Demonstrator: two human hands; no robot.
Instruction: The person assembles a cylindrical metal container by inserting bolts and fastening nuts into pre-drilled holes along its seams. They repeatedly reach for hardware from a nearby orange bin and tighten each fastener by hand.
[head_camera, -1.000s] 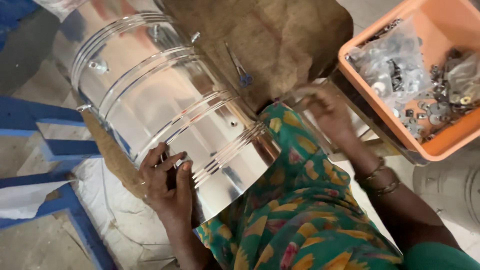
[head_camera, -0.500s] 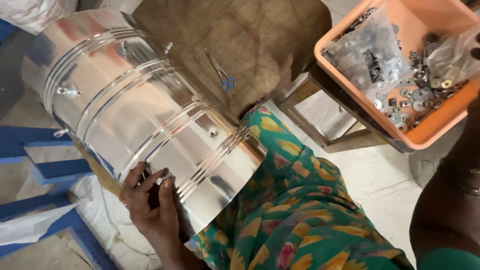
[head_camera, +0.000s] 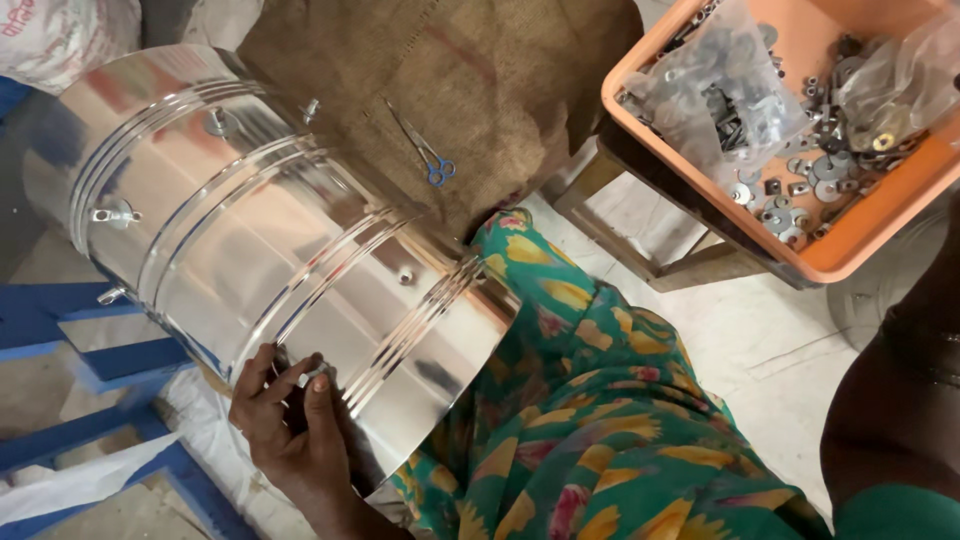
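Left grip (head_camera: 290, 415) presses steel drum's (head_camera: 260, 250) lower near side.

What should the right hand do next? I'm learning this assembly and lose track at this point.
Probably reach into the orange tray for one piece of the loose hardware. The left hand presses its fingers on the steel drum at a small fitting, while the right arm shows only at the frame's edge, its hand out of view beside the tray.
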